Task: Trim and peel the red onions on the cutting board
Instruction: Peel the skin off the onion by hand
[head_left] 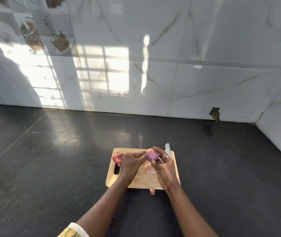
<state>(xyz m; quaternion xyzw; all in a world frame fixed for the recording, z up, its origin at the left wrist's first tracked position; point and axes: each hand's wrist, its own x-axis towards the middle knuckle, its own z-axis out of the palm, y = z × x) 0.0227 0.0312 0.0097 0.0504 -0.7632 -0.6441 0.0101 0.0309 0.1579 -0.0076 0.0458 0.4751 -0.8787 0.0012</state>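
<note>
A yellow-patterned sleeve (73, 230) with a pale cuff sits at the bottom edge, and two bare forearms reach forward from it over a dark, glossy countertop (50, 151). A wooden cutting board (143, 180) lies on this counter, its handle slot on the left. Above the board's far half the right hand (165, 168), a ring (167, 156) on one finger, cups a red onion (152, 155), fingers curled over the top and thumb under it. The left hand (131, 161) meets the onion from the left, its fingertips pinching at the onion's side. A second red onion (117, 158), skin on, rests on the board's far left corner just beside the slot. Loose peels (149, 168) lie on the board under the hands, and one scrap (152, 191) lies on the counter touching the board's near edge. A knife blade (168, 149) shows at the board's far right, partly behind the right hand. White marbled wall tiles (204, 82) rise behind, with coffee-themed picture tiles (33, 35) at upper left, a bright window reflection (102, 71), and a rough hole (215, 114) at the wall's base.
</note>
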